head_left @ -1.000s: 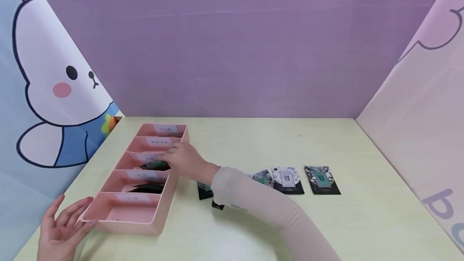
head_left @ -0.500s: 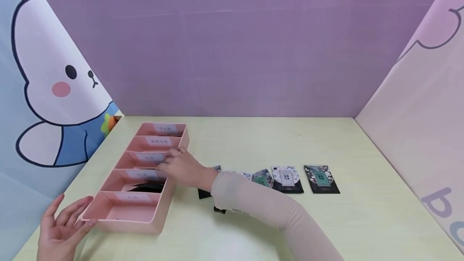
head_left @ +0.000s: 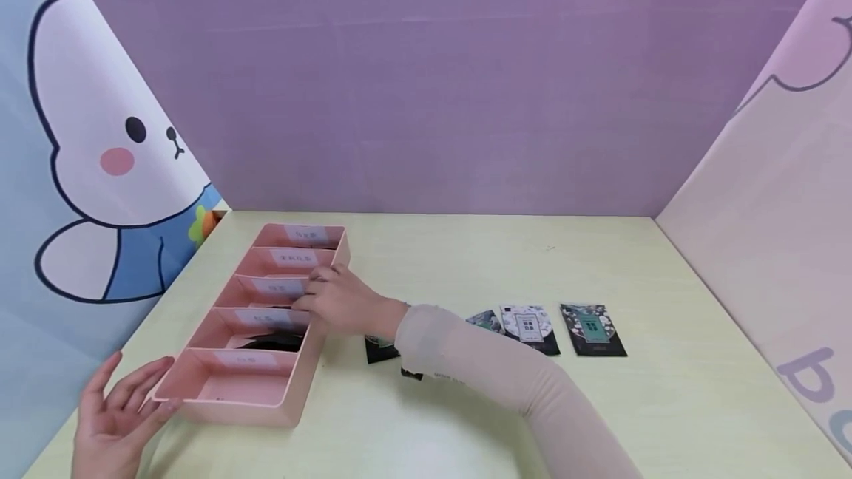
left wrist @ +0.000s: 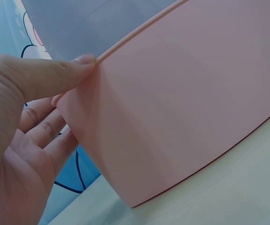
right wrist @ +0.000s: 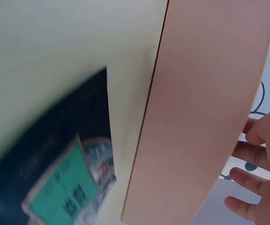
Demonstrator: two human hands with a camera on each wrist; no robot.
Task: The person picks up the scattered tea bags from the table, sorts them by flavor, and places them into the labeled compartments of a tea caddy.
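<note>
A pink box (head_left: 233, 413) divided into a row of labelled compartments stands at the left of the table. My left hand (head_left: 120, 420) holds its near left corner; in the left wrist view the thumb (left wrist: 62, 75) lies on the front rim and the fingers are round the side. My right hand (head_left: 342, 301) reaches over the right wall into the middle compartment, fingertips partly hidden. The right wrist view shows its fingers (right wrist: 249, 180) loosely bent and apart, nothing visible in them. Dark sachets (head_left: 273, 341) lie in the compartment nearer me.
Flat printed sachets lie right of the box: a green-labelled one (head_left: 594, 330), a white-labelled one (head_left: 529, 327) and others partly under the right sleeve (head_left: 479, 361). A purple wall (head_left: 433, 94) closes off the table's back.
The dark green sachet at my right fingers has gone down into the middle compartment, largely out of sight. My right hand stays over that compartment; the left hand keeps its place at the corner.
</note>
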